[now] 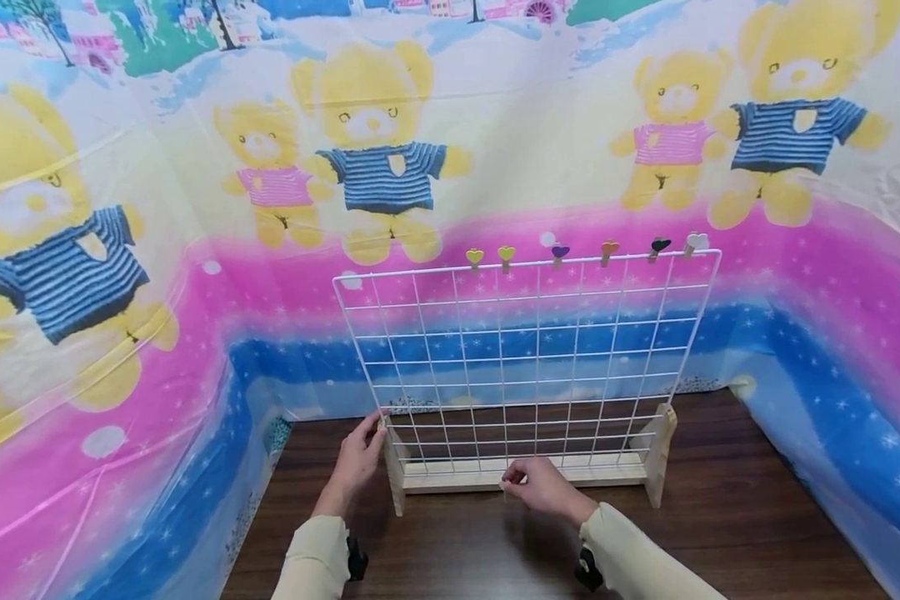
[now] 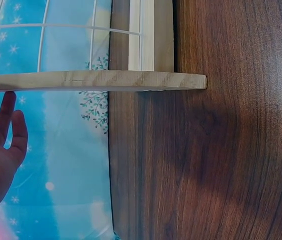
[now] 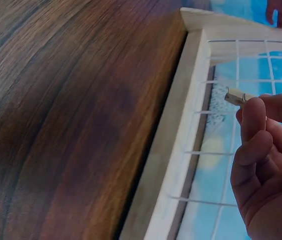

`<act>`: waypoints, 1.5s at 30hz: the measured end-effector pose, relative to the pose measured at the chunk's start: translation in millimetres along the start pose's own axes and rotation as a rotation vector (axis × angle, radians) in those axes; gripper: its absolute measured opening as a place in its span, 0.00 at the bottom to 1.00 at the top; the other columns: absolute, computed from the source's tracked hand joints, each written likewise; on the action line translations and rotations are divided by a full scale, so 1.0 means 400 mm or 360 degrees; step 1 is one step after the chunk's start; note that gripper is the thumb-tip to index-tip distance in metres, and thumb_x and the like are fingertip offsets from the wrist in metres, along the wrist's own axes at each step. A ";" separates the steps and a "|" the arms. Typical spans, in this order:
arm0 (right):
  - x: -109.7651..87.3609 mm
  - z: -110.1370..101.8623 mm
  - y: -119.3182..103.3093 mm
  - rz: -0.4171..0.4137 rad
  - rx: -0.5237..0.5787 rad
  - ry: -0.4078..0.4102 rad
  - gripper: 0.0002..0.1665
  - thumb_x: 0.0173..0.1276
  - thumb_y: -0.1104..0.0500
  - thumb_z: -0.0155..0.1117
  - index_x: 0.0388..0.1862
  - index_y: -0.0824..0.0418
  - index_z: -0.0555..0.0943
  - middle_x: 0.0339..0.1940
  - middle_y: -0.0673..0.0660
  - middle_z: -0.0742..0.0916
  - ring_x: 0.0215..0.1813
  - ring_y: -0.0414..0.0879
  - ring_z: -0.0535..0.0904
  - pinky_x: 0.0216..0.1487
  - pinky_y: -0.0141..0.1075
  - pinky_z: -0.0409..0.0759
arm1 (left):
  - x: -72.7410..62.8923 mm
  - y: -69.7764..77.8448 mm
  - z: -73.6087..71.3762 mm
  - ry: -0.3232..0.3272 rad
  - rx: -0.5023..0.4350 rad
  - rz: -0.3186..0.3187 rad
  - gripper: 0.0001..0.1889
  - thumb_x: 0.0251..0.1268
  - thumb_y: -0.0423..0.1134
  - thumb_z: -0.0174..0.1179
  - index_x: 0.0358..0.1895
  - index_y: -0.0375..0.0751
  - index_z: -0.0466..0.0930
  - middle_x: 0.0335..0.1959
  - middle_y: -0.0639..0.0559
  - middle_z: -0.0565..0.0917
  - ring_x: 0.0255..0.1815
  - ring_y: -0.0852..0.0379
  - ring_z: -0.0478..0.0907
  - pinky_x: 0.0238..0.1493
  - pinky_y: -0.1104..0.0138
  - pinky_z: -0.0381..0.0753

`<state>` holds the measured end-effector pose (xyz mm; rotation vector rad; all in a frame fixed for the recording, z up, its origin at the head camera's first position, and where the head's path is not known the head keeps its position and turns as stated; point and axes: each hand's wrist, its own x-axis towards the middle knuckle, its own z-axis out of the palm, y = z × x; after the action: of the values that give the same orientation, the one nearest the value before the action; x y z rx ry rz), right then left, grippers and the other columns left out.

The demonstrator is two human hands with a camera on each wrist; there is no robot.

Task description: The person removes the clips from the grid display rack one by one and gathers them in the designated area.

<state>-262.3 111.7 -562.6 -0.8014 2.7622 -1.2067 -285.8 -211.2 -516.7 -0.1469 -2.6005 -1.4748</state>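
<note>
A white wire grid [image 1: 537,333] stands upright in a wooden stand [image 1: 525,475]. My left hand [image 1: 360,454] touches the stand's left side post [image 1: 394,471] near its top; in the left wrist view the extended fingers [image 2: 3,120] meet the post's outer face. Between thumb and finger, my right hand [image 1: 542,487] pinches a small wooden clothespin [image 3: 236,96], held in front of the grid's lower middle. Only one end of the clothespin shows; the fingers cover the rest. Along the grid's top wire sit several heart clips: two yellow [image 1: 506,255], then purple [image 1: 560,252], orange [image 1: 609,249], black [image 1: 659,245] and white [image 1: 696,242].
The stand rests on a dark wood-grain table [image 1: 450,550]. Behind and at both sides hangs a cloth [image 1: 525,167] printed with teddy bears and bands of pink and blue. The stand's right side post [image 1: 660,454] rises at the grid's other end.
</note>
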 end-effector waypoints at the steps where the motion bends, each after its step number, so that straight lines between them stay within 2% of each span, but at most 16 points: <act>1: -0.001 0.001 0.004 0.0008 0.0008 -0.0017 0.04 0.66 0.60 0.63 0.32 0.58 0.83 0.26 0.45 0.82 0.25 0.34 0.75 0.26 0.31 0.74 | 0.000 -0.001 0.000 0.0001 0.0000 0.0000 0.20 0.75 0.36 0.47 0.67 0.43 0.67 0.60 0.35 0.73 0.60 0.42 0.70 0.54 0.48 0.71; 5: 0.001 0.009 0.018 0.0048 0.0090 -0.0086 0.06 0.67 0.61 0.63 0.35 0.62 0.83 0.27 0.50 0.84 0.24 0.42 0.78 0.25 0.32 0.75 | 0.003 -0.005 0.002 0.0008 0.0012 -0.0001 0.20 0.75 0.36 0.47 0.67 0.44 0.68 0.59 0.35 0.73 0.59 0.42 0.71 0.53 0.48 0.71; 9: 0.006 0.020 0.037 0.0105 0.0175 -0.0130 0.08 0.67 0.61 0.62 0.36 0.67 0.83 0.26 0.55 0.85 0.19 0.48 0.78 0.22 0.33 0.75 | 0.004 -0.007 0.002 0.0001 -0.0001 -0.0006 0.19 0.75 0.36 0.47 0.66 0.45 0.68 0.59 0.36 0.74 0.58 0.43 0.71 0.52 0.48 0.72; 11: 0.008 0.027 0.047 0.0120 0.0177 -0.0137 0.07 0.67 0.61 0.62 0.36 0.66 0.83 0.26 0.53 0.85 0.18 0.45 0.77 0.22 0.33 0.75 | 0.004 -0.009 0.001 0.0001 -0.0015 0.0001 0.19 0.75 0.37 0.47 0.66 0.44 0.69 0.58 0.36 0.74 0.57 0.43 0.72 0.52 0.48 0.72; 15: 0.011 0.040 0.063 0.0111 0.0108 -0.0136 0.05 0.66 0.60 0.63 0.34 0.61 0.84 0.24 0.47 0.84 0.18 0.37 0.75 0.25 0.32 0.75 | 0.000 -0.014 0.001 0.0018 0.0024 0.0087 0.19 0.75 0.38 0.46 0.66 0.42 0.69 0.55 0.34 0.75 0.55 0.41 0.73 0.48 0.49 0.74; 18: 0.014 0.047 0.070 0.0092 0.0064 -0.0121 0.05 0.66 0.60 0.63 0.33 0.60 0.84 0.23 0.44 0.83 0.19 0.36 0.74 0.27 0.32 0.74 | 0.000 -0.016 -0.002 0.0032 0.0046 0.0127 0.19 0.76 0.39 0.46 0.66 0.41 0.69 0.54 0.33 0.76 0.54 0.40 0.74 0.47 0.49 0.75; 22: 0.013 0.057 0.080 0.0098 0.0031 -0.0114 0.05 0.65 0.61 0.64 0.32 0.60 0.84 0.22 0.44 0.83 0.20 0.35 0.74 0.29 0.32 0.74 | 0.001 -0.013 -0.002 0.0008 0.0008 0.0057 0.19 0.75 0.37 0.47 0.66 0.44 0.69 0.56 0.34 0.75 0.56 0.41 0.73 0.50 0.48 0.73; 26: 0.009 0.070 0.090 0.0126 0.0080 -0.0134 0.04 0.65 0.62 0.64 0.32 0.63 0.83 0.22 0.47 0.83 0.20 0.35 0.74 0.29 0.32 0.74 | 0.001 -0.010 -0.002 -0.0014 0.0000 -0.0005 0.20 0.75 0.36 0.47 0.67 0.47 0.68 0.58 0.35 0.74 0.58 0.42 0.72 0.53 0.48 0.72; 30: 0.006 0.080 0.096 0.0206 0.0184 -0.0175 0.05 0.65 0.63 0.63 0.32 0.64 0.81 0.21 0.49 0.81 0.17 0.39 0.74 0.24 0.33 0.74 | 0.001 -0.009 -0.002 -0.0014 -0.0001 -0.0007 0.20 0.75 0.36 0.47 0.67 0.47 0.68 0.58 0.36 0.74 0.58 0.43 0.72 0.53 0.49 0.72; 33: 0.004 0.085 0.100 0.0239 0.0201 -0.0192 0.05 0.66 0.62 0.63 0.32 0.64 0.82 0.20 0.49 0.81 0.16 0.40 0.75 0.23 0.34 0.73 | -0.001 -0.007 -0.003 -0.0013 -0.0010 0.0006 0.19 0.75 0.36 0.47 0.66 0.47 0.69 0.58 0.36 0.74 0.57 0.43 0.72 0.53 0.49 0.72; 38: -0.004 0.096 0.112 0.0201 0.0184 -0.0195 0.05 0.65 0.63 0.63 0.31 0.64 0.82 0.19 0.50 0.81 0.15 0.40 0.74 0.21 0.33 0.73 | -0.004 -0.001 -0.004 -0.0007 -0.0013 0.0018 0.19 0.75 0.36 0.47 0.66 0.45 0.69 0.58 0.36 0.75 0.57 0.42 0.72 0.52 0.48 0.72; 45: -0.013 0.115 0.134 0.0225 0.0188 -0.0199 0.05 0.66 0.62 0.62 0.32 0.63 0.83 0.18 0.50 0.81 0.13 0.39 0.73 0.20 0.33 0.72 | -0.002 -0.005 -0.002 -0.0007 -0.0026 0.0023 0.20 0.75 0.35 0.47 0.67 0.45 0.68 0.57 0.36 0.75 0.57 0.43 0.72 0.52 0.49 0.72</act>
<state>-271.3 113.2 -632.8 -0.6360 2.5726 -1.2344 -285.2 -213.0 -518.1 -0.1703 -2.5861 -1.4928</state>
